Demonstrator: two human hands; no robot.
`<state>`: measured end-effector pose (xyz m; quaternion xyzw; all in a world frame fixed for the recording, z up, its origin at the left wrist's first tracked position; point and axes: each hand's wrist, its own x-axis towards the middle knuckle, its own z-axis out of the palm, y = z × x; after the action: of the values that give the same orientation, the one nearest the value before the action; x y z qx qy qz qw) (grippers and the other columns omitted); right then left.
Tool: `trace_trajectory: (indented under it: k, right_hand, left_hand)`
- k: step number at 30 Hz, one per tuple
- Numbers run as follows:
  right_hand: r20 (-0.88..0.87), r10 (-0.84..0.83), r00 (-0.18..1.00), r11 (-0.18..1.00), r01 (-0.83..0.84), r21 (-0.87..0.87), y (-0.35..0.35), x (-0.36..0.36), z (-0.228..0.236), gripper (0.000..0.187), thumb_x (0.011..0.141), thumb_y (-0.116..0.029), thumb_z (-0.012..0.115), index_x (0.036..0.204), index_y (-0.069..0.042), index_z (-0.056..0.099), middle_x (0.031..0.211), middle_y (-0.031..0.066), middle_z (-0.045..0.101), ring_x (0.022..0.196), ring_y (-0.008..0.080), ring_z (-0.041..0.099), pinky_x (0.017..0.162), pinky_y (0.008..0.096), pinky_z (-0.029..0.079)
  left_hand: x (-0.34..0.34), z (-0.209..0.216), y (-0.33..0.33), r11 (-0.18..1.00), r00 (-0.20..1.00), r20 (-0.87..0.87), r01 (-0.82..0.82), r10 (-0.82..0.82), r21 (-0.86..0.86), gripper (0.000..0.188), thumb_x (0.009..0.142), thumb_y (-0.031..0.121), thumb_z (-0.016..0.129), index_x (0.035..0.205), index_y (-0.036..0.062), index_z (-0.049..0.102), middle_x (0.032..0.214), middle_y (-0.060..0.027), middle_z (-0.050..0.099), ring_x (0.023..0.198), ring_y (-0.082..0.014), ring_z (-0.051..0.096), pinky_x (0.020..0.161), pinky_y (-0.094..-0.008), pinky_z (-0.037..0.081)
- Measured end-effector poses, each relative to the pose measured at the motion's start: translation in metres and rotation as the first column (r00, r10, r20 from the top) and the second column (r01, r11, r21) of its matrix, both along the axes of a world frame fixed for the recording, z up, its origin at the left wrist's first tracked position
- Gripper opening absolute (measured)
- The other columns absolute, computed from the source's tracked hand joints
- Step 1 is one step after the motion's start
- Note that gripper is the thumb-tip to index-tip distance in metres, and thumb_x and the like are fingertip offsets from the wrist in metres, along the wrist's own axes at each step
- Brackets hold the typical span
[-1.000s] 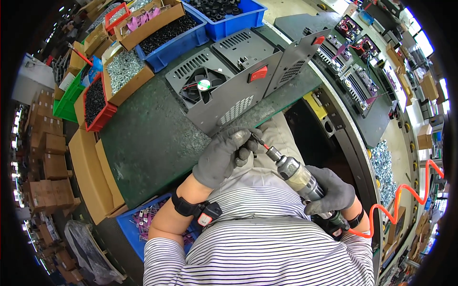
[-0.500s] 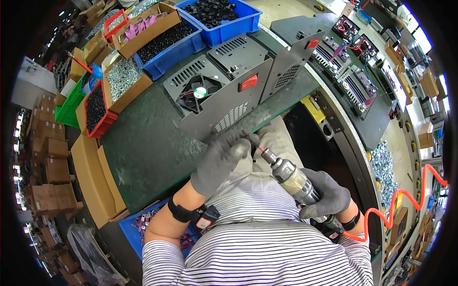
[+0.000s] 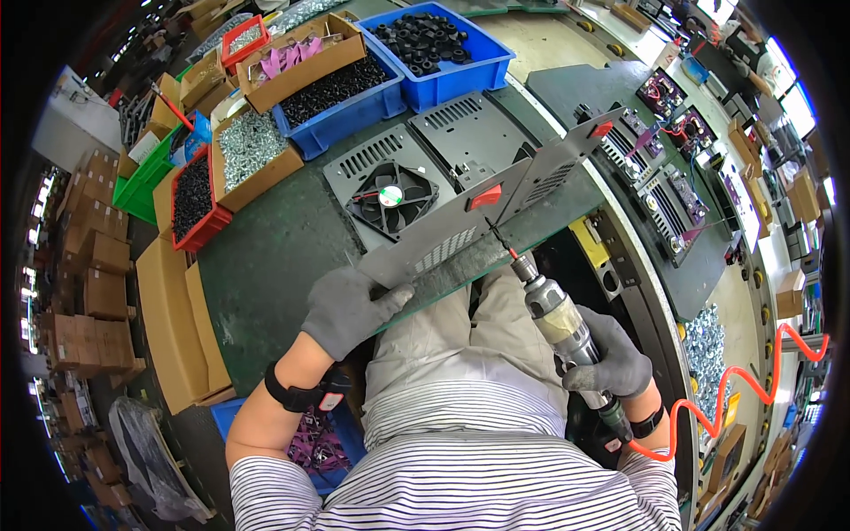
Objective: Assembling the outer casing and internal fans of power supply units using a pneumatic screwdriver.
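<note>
The right hand has its grip wrapped round a power driver off the tabletop's near edge, while the left hand touches a grey panel standing along that edge, its grip's closure impossible to tell

Brown cartons stand stacked near crumpled plastic sheeting.

The housing sits on the bench, bins behind it, driver to its near right; apparently circuit assemblies lie far right.
</note>
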<state>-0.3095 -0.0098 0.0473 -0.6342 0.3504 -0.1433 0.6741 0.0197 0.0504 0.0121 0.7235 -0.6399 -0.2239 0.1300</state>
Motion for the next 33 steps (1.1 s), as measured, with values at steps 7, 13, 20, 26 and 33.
trace_trajectory:
  k: [7, 13, 20, 26, 33]
  right_hand:
    - [-0.007, -0.043, 0.999, 0.998, 0.043, 0.05, -0.016, 0.003, 0.001, 0.067, 0.056, -0.028, 0.084, 0.108, 0.001, 0.054, 0.08, 0.0002, 0.056, 0.069, 0.0077, 0.049, 0.063, 0.024, 0.042]
    - [-0.07, -0.004, 0.998, 0.999, 0.007, 0.042, -0.032, 0.008, 0.0, 0.073, 0.053, -0.03, 0.084, 0.112, 0.002, 0.052, 0.08, 0.0009, 0.056, 0.069, 0.0079, 0.05, 0.063, 0.0236, 0.042]
    - [-0.099, -0.036, 0.994, 0.982, 0.053, 0.179, -0.03, 0.009, -0.003, 0.075, 0.051, -0.025, 0.082, 0.112, 0.005, 0.049, 0.071, 0.0028, 0.057, 0.057, 0.0096, 0.053, 0.055, 0.0235, 0.043]
    - [-0.128, -0.051, 0.99, 0.956, 0.086, 0.279, -0.03, 0.011, 0.007, 0.084, 0.048, -0.02, 0.083, 0.119, 0.006, 0.045, 0.07, 0.0037, 0.058, 0.056, 0.0102, 0.054, 0.052, 0.0231, 0.043]
    - [-0.172, -0.103, 0.98, 0.928, 0.156, 0.337, -0.029, 0.017, 0.016, 0.077, 0.044, -0.024, 0.086, 0.107, 0.003, 0.049, 0.073, 0.0036, 0.058, 0.06, 0.0106, 0.054, 0.056, 0.0231, 0.043]
  left_hand:
    - [-0.003, -0.003, -0.015, 0.998, 0.997, -0.041, 0.061, -0.06, 0.022, 0.043, 0.08, 0.051, 0.058, 0.098, 0.0126, 0.068, 0.086, -0.014, 0.065, 0.083, -0.0327, 0.062, 0.073, -0.0407, 0.049]
    - [0.041, 0.025, -0.025, 0.98, 0.981, -0.008, 0.192, -0.193, -0.057, 0.035, 0.078, 0.038, 0.062, 0.1, 0.0122, 0.065, 0.091, -0.0126, 0.064, 0.083, -0.0306, 0.061, 0.074, -0.0397, 0.048]
    - [0.097, 0.039, -0.089, 0.859, 0.796, 0.49, 0.485, -0.354, -0.167, 0.039, 0.078, 0.015, 0.061, 0.116, 0.0176, 0.056, 0.085, -0.0059, 0.059, 0.081, -0.0251, 0.057, 0.068, -0.0383, 0.047]
    - [0.093, 0.023, -0.137, 0.762, 0.632, 0.544, 0.647, -0.552, 0.021, 0.031, 0.077, 0.014, 0.059, 0.108, 0.0156, 0.06, 0.084, -0.0058, 0.058, 0.082, -0.0261, 0.058, 0.068, -0.0393, 0.048]
    - [0.085, 0.028, -0.131, 0.69, 0.693, 0.347, 0.707, -0.632, -0.155, 0.017, 0.078, 0.019, 0.06, 0.094, 0.0127, 0.063, 0.078, -0.0052, 0.059, 0.077, -0.0281, 0.059, 0.065, -0.0385, 0.048]
